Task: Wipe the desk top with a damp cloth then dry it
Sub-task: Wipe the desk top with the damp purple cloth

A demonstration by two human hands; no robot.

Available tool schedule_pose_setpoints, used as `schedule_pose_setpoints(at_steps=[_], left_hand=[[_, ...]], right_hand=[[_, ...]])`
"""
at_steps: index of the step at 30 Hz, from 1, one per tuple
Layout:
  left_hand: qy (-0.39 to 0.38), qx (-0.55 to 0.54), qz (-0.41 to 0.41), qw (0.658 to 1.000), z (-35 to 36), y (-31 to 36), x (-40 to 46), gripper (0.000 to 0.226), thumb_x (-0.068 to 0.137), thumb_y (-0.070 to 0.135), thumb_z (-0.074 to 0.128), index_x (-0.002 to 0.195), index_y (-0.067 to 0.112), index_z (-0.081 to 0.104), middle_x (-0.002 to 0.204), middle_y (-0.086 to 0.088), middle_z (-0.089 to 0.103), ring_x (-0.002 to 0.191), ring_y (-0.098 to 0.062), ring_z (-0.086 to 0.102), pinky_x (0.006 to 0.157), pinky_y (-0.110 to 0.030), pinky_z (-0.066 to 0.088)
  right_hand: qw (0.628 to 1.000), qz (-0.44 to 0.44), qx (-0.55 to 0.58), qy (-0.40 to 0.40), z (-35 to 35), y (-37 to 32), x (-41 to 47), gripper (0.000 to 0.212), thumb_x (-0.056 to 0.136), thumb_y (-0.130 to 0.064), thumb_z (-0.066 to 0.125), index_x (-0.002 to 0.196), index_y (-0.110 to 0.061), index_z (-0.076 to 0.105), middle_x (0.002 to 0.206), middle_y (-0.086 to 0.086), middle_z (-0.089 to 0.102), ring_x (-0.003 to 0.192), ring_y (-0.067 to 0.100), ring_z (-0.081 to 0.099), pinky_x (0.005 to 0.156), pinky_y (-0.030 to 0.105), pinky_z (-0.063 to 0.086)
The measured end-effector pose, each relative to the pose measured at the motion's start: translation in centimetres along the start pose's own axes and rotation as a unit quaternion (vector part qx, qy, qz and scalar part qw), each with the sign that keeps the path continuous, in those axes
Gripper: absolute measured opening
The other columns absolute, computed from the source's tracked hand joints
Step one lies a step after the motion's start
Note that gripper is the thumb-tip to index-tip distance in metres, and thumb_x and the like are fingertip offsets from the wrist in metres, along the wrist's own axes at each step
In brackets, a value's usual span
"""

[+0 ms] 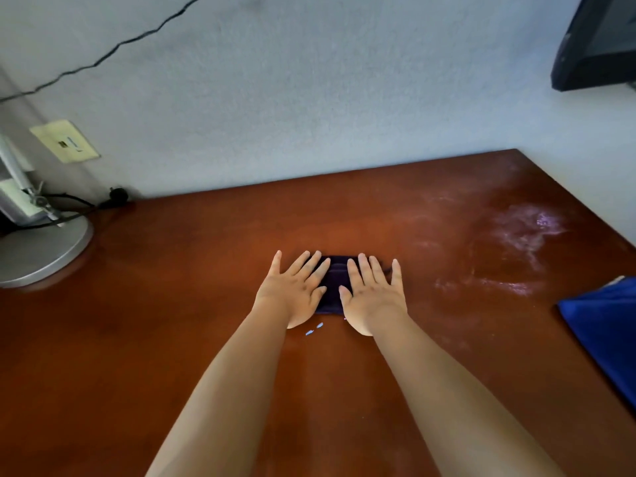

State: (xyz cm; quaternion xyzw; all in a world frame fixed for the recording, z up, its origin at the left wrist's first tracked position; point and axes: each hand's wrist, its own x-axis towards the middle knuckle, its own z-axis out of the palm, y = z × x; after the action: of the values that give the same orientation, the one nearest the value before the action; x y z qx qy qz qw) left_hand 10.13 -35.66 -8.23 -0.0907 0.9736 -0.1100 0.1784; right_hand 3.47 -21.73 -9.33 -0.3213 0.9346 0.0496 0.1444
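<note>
A small dark purple folded cloth (333,284) lies flat near the middle of the reddish-brown wooden desk top (172,321). My left hand (296,290) presses on its left part with straight, spread fingers. My right hand (373,294) presses on its right part the same way. Most of the cloth is hidden under both palms. Wet, shiny streaks (516,235) show on the desk to the right and far right.
A blue folded cloth (602,332) lies at the desk's right edge. A silver lamp base (38,249) with black cables stands at the far left. A wall socket plate (65,141) and a dark screen (599,43) hang on the wall behind.
</note>
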Motion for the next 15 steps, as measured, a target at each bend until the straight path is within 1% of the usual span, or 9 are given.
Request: schedule_pose_setpoints(at_steps=[6,11,13,15], left_hand=[[-0.012,-0.034,-0.042,0.998,1.7,-0.5,-3.8,0.055,0.103,0.042,0.004,0.151,0.024,-0.019,0.160,0.002,-0.020,0.147,-0.015,-0.018,0.118,-0.054,-0.008],[-0.030,-0.076,-0.076,0.994,2.2,1.1,-6.6,0.056,0.103,0.043,0.005,0.152,0.024,-0.017,0.160,0.001,-0.020,0.147,-0.018,-0.019,0.117,-0.056,-0.006],[-0.033,-0.093,-0.080,0.992,2.3,1.8,-7.4,0.056,0.103,0.043,0.005,0.152,0.025,-0.017,0.160,0.000,-0.020,0.147,-0.019,-0.019,0.117,-0.057,-0.005],[-0.027,-0.099,-0.072,0.992,2.4,2.0,-8.4,0.055,0.103,0.043,0.005,0.151,0.027,-0.017,0.160,0.001,-0.019,0.147,-0.019,-0.018,0.117,-0.056,-0.004]], right_hand=[[0.998,-0.056,-0.019,-0.013,0.1,-2.0,-1.4,0.056,0.103,-0.041,0.005,0.151,-0.019,-0.014,0.159,0.001,-0.019,0.146,0.017,-0.017,0.116,0.049,-0.015],[0.995,-0.092,-0.037,-0.025,0.5,-1.9,-3.3,0.056,0.103,-0.042,0.004,0.151,-0.021,-0.016,0.159,-0.002,-0.021,0.145,0.014,-0.019,0.116,0.049,-0.014],[0.993,-0.104,-0.034,-0.041,0.2,-1.8,-4.0,0.057,0.103,-0.042,0.006,0.152,-0.021,-0.014,0.159,-0.002,-0.020,0.146,0.014,-0.018,0.117,0.048,-0.012],[0.990,-0.127,-0.019,-0.051,-0.5,-1.2,-4.4,0.056,0.104,-0.039,0.012,0.153,-0.021,-0.008,0.160,-0.002,-0.015,0.147,0.014,-0.014,0.119,0.044,-0.008]])
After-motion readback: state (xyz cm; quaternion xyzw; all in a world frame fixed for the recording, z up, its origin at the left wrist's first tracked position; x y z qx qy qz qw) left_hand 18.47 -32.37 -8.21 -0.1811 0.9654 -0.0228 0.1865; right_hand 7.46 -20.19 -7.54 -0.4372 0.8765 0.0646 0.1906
